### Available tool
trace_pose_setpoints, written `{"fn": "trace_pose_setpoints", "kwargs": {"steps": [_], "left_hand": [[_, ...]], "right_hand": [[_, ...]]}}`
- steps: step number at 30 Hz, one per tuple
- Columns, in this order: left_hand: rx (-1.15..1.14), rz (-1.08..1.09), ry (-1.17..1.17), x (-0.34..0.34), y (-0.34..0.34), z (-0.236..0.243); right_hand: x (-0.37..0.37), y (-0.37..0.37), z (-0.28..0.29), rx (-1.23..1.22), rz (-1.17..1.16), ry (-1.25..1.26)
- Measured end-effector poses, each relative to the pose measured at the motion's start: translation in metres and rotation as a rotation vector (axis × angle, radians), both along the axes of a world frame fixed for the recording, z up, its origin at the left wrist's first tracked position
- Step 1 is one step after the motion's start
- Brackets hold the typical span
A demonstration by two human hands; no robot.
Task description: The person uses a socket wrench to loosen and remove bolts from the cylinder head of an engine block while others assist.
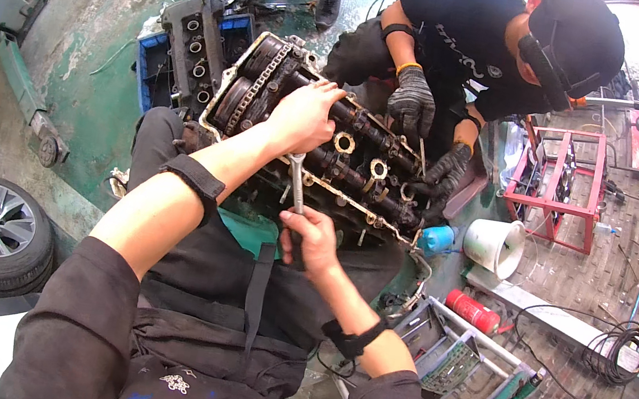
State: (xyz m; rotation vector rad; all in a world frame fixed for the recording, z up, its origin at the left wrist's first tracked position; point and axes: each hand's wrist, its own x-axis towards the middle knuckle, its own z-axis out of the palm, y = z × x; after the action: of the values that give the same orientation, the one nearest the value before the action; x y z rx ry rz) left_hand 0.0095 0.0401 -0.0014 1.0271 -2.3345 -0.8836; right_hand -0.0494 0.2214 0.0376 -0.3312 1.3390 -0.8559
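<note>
We hold the long silver metal wrench in the closed right hand, low on its shaft, seemingly for leverage. Our left hand, apparently bracing, covers part of the dark oily engine assembly before us; its finger closure we cannot tell.

Over the engine, a hand could pass between the left hand and the nearest gloved hand, above the camshafts — but a second gloved hand and a thin rod block the right end. The wrench, gripped in the right hand, bars a straight run along the near edge. The left forearm crosses the near left corner; beyond that side sits a valve cover. A blue container and a white bucket crowd the near right corner.
</note>
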Motion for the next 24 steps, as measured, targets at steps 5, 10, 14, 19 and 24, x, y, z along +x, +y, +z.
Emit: {"fn": "trace_pose_setpoints", "kwargs": {"steps": [5,10,14,19,24], "left_hand": [[-0.023,-0.086,-0.057,-0.004,-0.002,-0.003],[0.001,-0.096,-0.063,-0.005,-0.001,0.004],[0.172,-0.01,-0.027,0.005,-0.002,0.013],[0.048,0.134,0.011,0.005,0.005,-0.007],[0.087,0.206,0.034,0.004,0.009,-0.005]], "right_hand": [[0.078,-0.005,-0.013,-0.058,-0.405,-0.127],[0.077,-0.007,-0.02,-0.163,-0.349,-0.199],[0.054,-0.005,-0.024,-0.1,-0.101,-0.079],[-0.038,-0.005,0.001,-0.022,0.231,0.175],[-0.098,-0.027,0.005,-0.022,0.422,0.242]]}}
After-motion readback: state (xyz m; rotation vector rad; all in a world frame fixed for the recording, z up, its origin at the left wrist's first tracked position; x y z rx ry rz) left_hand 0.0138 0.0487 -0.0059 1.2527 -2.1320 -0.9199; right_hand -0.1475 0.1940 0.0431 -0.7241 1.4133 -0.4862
